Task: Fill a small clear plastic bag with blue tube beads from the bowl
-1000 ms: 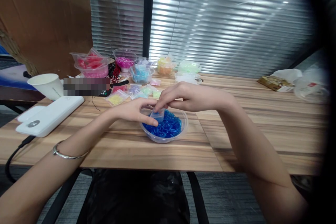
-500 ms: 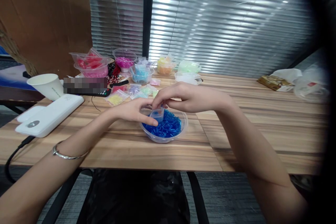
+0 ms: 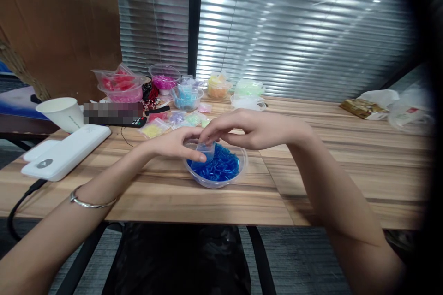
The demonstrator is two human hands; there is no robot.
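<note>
A clear plastic bowl [image 3: 217, 183] filled with short blue tube-like pieces [image 3: 223, 166] stands on the table in front of me. Over its left side, my left hand [image 3: 180, 144] grips a small clear plastic bag [image 3: 206, 151], thumb on the near face; its other fingers are mostly hidden behind. My right hand [image 3: 242, 129] arches above the bowl from the right, fingertips bent down together at the bag's upper edge. Whether a blue piece sits between those fingertips is hidden.
Behind the bowl lie small bags of coloured pieces [image 3: 154, 128]. Tubs of pink [image 3: 164, 81], light blue and orange pieces stand farther back. A white power bank [image 3: 69, 152] with a cable and a paper cup [image 3: 62, 113] are at left. Plastic packaging [image 3: 411, 113] lies far right.
The small bag and my left thumb have shifted slightly left over the bowl. My right fingertips have stayed at the bag's top edge, moving only a little.
</note>
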